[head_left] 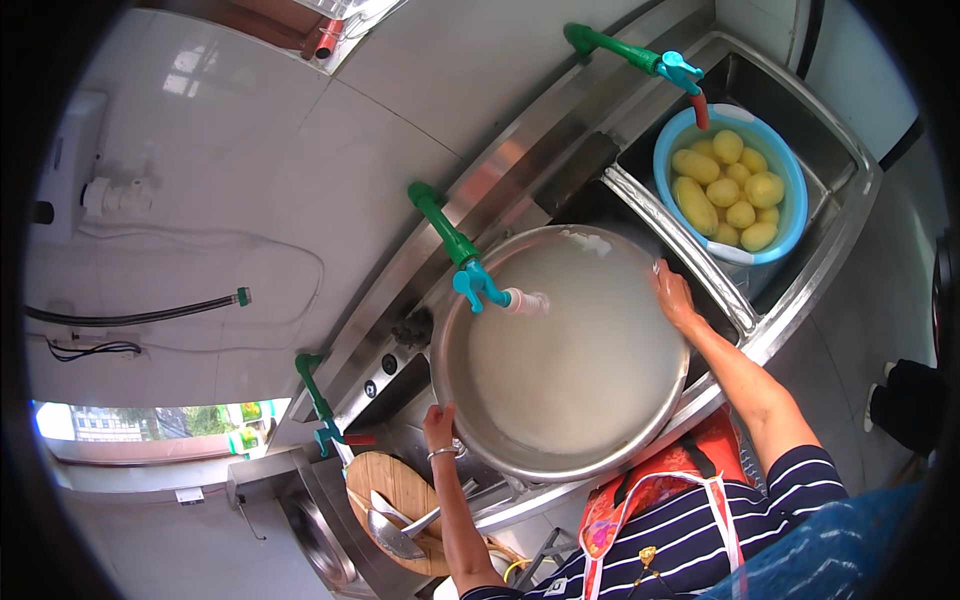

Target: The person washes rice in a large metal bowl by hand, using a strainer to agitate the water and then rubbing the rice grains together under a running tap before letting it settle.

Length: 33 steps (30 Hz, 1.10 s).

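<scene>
Hands grip opposite rims of the large round steel basin (570, 350) of cloudy water sitting in the sink: left hand (438, 428) nearside, right hand (675, 297) farside, basin between both.

Left hand (438, 426) and right hand (674, 296) grip opposite rims of a large steel basin (640, 420) of cloudy water under a green tap (462, 255); blue bowl (790, 215) of peeled potatoes (722, 190) beside.

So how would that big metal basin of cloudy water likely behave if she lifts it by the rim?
Probably heavy: the metal basin is wide and nearly full. The water would likely slosh and tip it if lifted unevenly. Its wet rim may be slippery; the left hand and right hand grip opposite sides.
</scene>
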Each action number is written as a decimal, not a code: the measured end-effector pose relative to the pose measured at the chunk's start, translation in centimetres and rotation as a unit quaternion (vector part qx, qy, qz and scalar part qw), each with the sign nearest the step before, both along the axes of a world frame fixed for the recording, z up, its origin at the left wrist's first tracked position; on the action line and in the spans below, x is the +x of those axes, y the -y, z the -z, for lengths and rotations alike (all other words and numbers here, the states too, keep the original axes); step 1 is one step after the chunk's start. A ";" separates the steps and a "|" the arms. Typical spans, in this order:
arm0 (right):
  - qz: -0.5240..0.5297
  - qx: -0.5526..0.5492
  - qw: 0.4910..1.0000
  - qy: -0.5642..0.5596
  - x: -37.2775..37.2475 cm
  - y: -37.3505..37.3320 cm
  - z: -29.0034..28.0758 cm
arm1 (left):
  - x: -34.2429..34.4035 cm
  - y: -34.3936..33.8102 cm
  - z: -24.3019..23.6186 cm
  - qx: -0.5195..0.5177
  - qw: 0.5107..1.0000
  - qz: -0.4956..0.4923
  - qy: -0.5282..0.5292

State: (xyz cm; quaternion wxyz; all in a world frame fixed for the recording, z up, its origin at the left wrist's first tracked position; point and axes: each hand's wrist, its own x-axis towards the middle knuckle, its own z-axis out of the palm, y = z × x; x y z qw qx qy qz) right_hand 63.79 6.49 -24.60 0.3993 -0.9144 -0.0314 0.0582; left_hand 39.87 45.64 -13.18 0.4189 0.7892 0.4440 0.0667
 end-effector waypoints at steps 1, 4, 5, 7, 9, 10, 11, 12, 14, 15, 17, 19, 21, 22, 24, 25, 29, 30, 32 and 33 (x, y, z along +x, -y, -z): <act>0.001 0.001 1.000 -0.002 0.0 0.0 0.0 | 0.0 0.1 -0.1 -0.001 1.000 0.002 0.001; 0.001 0.003 1.000 0.008 0.0 -0.1 -0.2 | 0.0 0.1 -0.2 -0.001 1.000 0.006 0.004; 0.003 0.006 1.000 0.010 0.0 -0.1 -0.2 | -0.1 0.0 -0.1 0.003 1.000 0.007 0.003; 0.006 0.011 1.000 0.014 -0.1 -0.1 -0.3 | -0.3 -0.3 0.0 0.014 1.000 0.011 -0.001; 0.004 0.012 1.000 0.018 -0.2 0.0 -0.4 | -0.5 -0.6 -0.1 0.029 0.999 0.020 -0.008; 0.003 0.013 1.000 0.021 -0.2 0.0 -0.5 | -0.6 -0.8 0.0 0.035 0.999 0.025 -0.006; 0.002 0.013 1.000 0.018 -0.1 -0.1 -0.3 | -0.7 -1.1 0.3 0.040 0.999 0.029 -0.006; 0.001 0.014 1.000 0.015 0.0 -0.1 0.0 | -0.8 -1.4 0.5 0.045 0.998 0.034 -0.005; 0.000 0.016 1.000 0.019 0.1 -0.1 0.3 | -0.8 -1.5 0.8 0.042 0.999 0.020 -0.011; -0.002 0.018 1.000 0.025 0.1 -0.1 0.5 | -0.8 -1.5 0.8 0.041 0.999 0.013 -0.013; -0.002 0.019 0.999 0.031 0.0 -0.2 0.6 | -0.8 -1.5 0.6 0.030 0.999 0.017 -0.001; 0.000 0.020 0.999 0.032 0.0 -0.2 0.7 | -0.8 -1.2 0.4 0.022 1.000 0.012 0.006; 0.002 0.022 0.999 0.031 0.0 -0.1 0.6 | 0.0 -0.2 -0.5 0.014 1.000 0.004 0.010; 0.004 0.023 0.999 0.030 0.0 -0.1 0.5 | 0.1 0.0 -0.7 0.015 1.000 0.007 0.012; 0.001 0.020 0.999 0.027 0.0 -0.3 0.4 | 0.2 0.4 -1.1 0.018 1.000 0.013 0.017; -0.001 0.018 0.999 0.026 0.0 -0.3 0.3 | 0.3 0.5 -1.3 0.017 1.000 0.013 0.019; 0.001 0.019 1.000 0.023 0.2 -0.2 1.1 | 0.5 0.7 -1.3 0.005 1.000 0.005 0.022; 0.000 0.018 1.000 0.025 0.2 -0.2 1.3 | 0.4 0.7 -1.3 0.000 1.000 0.001 0.023; -0.001 0.018 1.000 0.021 0.2 -0.3 1.1 | 0.1 0.3 -1.2 0.008 1.000 0.008 0.022; -0.001 0.018 1.000 0.014 0.1 -0.4 0.8 | -0.1 0.1 -1.1 0.013 1.000 0.011 0.021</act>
